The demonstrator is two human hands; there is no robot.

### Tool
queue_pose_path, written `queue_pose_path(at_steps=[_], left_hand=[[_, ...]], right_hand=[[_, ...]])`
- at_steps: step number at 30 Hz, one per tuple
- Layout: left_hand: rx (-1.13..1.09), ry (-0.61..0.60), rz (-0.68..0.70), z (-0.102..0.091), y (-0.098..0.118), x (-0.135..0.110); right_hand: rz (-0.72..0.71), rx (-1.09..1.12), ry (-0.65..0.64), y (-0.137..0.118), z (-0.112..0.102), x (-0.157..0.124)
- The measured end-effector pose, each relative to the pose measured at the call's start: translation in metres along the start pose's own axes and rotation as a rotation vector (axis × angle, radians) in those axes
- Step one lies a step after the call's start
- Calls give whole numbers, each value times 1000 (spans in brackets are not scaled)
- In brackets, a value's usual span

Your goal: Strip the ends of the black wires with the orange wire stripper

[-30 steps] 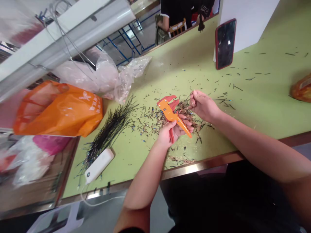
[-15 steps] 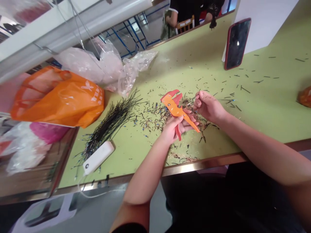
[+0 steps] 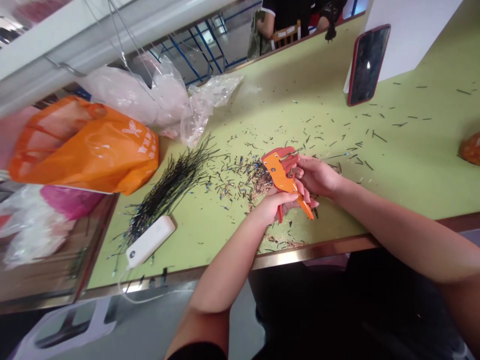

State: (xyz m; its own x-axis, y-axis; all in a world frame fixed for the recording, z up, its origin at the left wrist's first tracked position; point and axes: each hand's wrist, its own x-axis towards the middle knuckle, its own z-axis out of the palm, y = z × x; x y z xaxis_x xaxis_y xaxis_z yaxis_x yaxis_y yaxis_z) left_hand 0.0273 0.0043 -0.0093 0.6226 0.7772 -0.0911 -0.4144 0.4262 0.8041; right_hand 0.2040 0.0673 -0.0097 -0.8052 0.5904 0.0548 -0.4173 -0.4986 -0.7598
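My left hand (image 3: 275,204) grips the handles of an orange and red wire stripper (image 3: 282,173) over the green table (image 3: 412,165). Its jaws point up and to the left. My right hand (image 3: 315,175) is closed and pressed right against the stripper's head, pinching a thin piece of wire that I can barely see. A litter of short cut wire bits (image 3: 240,181) lies under and left of the tool. Further left lies a long bundle of dark wires (image 3: 168,187).
A white power bank (image 3: 150,242) with a cable sits near the front edge. An orange plastic bag (image 3: 90,150) and clear plastic bags (image 3: 168,100) are at the left. A red-cased phone (image 3: 367,65) leans on a white box at the back. Another person sits across the table.
My right hand has come down and left onto the stripper's head. The stripper and my left hand have shifted right and slightly down.
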Motion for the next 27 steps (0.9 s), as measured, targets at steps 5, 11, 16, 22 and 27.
queue_pose_path(at_steps=[5,11,16,22,27], left_hand=[[8,20,66,0,1,1],[75,18,85,5,3,2],[74,85,107,6,5,3],[123,102,112,6,9,2],[156,82,104,6,7,0]], right_hand=[[-43,-19,48,4,4,1],[-101,-27,41,10,4,5],[-135,-30,165,13,2,7],[-139,-46,210,14,1,7],[-142,-49,208,14,1,7]])
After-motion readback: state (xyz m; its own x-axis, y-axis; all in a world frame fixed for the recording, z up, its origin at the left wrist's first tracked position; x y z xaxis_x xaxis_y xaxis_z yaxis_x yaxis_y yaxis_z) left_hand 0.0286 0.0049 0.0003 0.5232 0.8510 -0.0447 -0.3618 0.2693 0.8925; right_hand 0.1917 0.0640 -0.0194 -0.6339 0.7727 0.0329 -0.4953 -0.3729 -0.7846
